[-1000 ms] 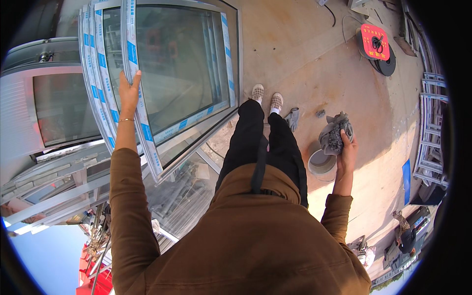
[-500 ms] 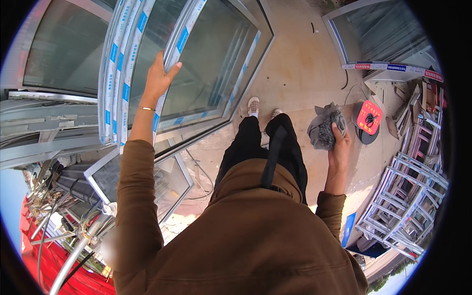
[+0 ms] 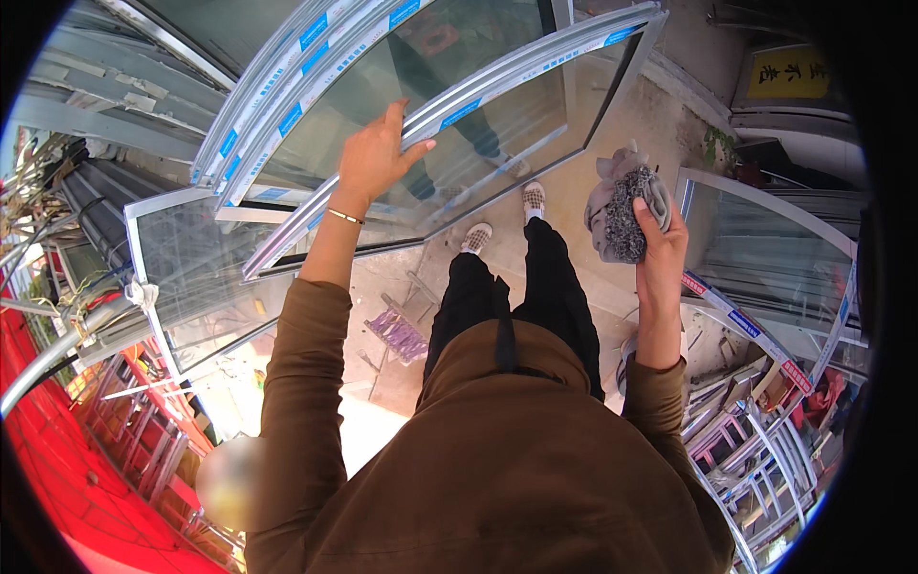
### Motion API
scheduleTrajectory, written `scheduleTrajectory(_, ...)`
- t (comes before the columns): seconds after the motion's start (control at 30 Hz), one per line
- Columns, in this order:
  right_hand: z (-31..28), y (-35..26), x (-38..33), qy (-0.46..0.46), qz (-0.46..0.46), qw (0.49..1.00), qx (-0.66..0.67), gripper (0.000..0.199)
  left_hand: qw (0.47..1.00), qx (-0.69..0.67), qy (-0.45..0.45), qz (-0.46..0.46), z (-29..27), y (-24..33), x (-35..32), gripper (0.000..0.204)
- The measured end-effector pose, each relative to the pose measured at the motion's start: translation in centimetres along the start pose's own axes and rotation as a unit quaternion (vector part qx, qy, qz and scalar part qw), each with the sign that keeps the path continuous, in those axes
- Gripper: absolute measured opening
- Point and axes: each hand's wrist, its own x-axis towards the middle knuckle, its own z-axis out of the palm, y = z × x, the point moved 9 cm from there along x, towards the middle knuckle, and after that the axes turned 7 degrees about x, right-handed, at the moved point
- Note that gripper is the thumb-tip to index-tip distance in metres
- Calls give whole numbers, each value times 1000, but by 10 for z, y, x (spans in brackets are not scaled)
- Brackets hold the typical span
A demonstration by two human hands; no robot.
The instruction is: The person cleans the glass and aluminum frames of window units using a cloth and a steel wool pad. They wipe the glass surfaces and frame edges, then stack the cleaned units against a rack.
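My left hand (image 3: 371, 163) is closed on the upper edge of a glazed window sash (image 3: 459, 105), with the thumb lying across the silver frame. Blue-and-white protective tape runs along that frame, and the pane reflects my legs. Leaning close behind it on the left are several more taped window sashes (image 3: 296, 72). Out to the right, my right hand (image 3: 662, 244) grips a bunched grey rag (image 3: 617, 206) with a dark, fuzzy patch facing up. The rag is held in the air, apart from the glass. Part of the right hand's fingers are hidden behind it.
Another glazed panel (image 3: 775, 244) with red-and-blue tape leans at the right. Metal frames (image 3: 765, 469) lie at lower right. A smaller glass panel (image 3: 191, 277) stands at left, near a metal pole (image 3: 72, 335). A purple-topped stool-like thing (image 3: 400, 335) is on the floor near my feet.
My view has turned, and my feet have shifted. The gripped sash now stands further apart from the stack, angled to the right. My right hand still holds the rag, slightly higher.
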Motion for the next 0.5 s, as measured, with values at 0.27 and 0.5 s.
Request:
scheduleTrajectory(0.27, 182, -29, 102, -256, -82, 960, -76, 45, 980, 16, 131, -146, -3, -3, -7, 68)
scheduleTrajectory(0.5, 257, 9, 137, -389, -149, 886, -202, 43, 952, -1, 233, -199, -8, 14, -38, 60)
